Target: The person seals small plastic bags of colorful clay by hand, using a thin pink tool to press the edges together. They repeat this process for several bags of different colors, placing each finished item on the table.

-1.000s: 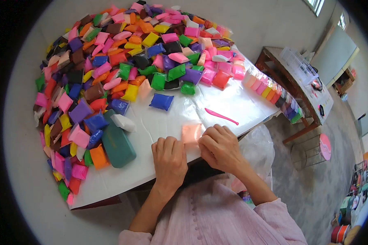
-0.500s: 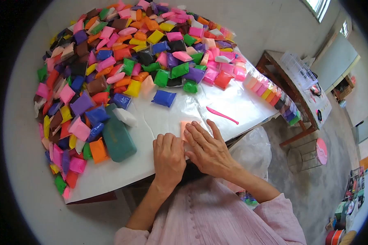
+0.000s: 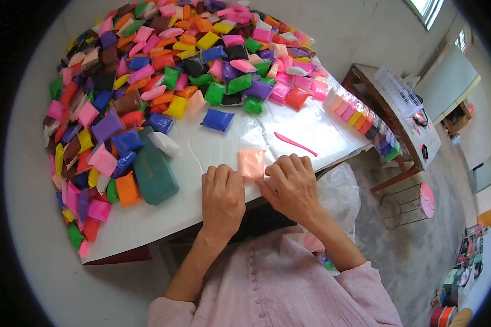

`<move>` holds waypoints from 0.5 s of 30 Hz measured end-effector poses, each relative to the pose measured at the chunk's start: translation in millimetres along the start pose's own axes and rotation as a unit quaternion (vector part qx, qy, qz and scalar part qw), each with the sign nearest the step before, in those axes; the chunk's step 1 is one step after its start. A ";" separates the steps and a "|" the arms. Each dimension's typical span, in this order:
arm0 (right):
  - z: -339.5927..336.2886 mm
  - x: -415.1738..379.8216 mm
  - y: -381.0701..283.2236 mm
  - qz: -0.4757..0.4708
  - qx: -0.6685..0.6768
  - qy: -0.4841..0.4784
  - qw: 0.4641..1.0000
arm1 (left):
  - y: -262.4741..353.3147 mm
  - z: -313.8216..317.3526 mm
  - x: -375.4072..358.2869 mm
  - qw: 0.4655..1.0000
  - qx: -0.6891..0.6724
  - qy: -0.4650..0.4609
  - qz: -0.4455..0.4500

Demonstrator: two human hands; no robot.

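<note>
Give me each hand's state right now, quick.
Left hand: curled closed beside the peach packet; any grip is hidden.
Right hand: closed, apparently pinching the packet's near right corner.

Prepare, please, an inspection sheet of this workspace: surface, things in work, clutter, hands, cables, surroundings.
Surface: table with shiny white covering, creased in places.
Things in work: peach packet lies near the front edge; pink tool lies untouched.
Clutter: heaped coloured packets across left and far side; green case beside them.
Hands: left hand, fingers curled, and right hand at the peach packet's near corners; exact grip cannot be told.
Cables: nothing seen on this table.
Surroundings: side table bearing a white basket; pink-topped stool on the floor.
</note>
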State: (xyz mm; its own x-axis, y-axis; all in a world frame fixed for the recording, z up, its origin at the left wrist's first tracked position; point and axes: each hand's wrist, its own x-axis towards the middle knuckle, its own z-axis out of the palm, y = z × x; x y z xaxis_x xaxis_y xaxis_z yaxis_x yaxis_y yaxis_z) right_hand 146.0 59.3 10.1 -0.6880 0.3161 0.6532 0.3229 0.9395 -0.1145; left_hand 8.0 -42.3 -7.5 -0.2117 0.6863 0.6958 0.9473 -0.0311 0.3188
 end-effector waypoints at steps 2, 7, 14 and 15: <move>9.3 0.0 3.3 -0.025 -0.012 0.003 1.000 | -1.0 -1.1 0.2 1.000 0.002 -0.010 0.005; 11.5 -2.0 13.1 -0.073 -0.052 -0.030 0.995 | -0.2 -5.1 -1.7 0.996 0.085 -0.007 0.004; -16.6 1.0 18.3 0.209 0.310 -0.100 0.922 | -1.6 -18.6 -7.4 0.998 0.021 0.064 -0.004; -7.7 7.3 15.5 0.194 0.400 -0.064 0.893 | 0.0 -19.6 -9.1 0.997 0.011 0.081 0.014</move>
State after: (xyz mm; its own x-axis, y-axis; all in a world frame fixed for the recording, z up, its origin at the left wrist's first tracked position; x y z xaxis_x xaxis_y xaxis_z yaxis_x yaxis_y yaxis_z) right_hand 151.0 75.1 18.8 -0.7102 0.6028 0.3637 0.0199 0.5336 -0.8455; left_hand 5.2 -62.8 -1.2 -0.2200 0.5582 0.8000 0.9579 -0.0315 0.2855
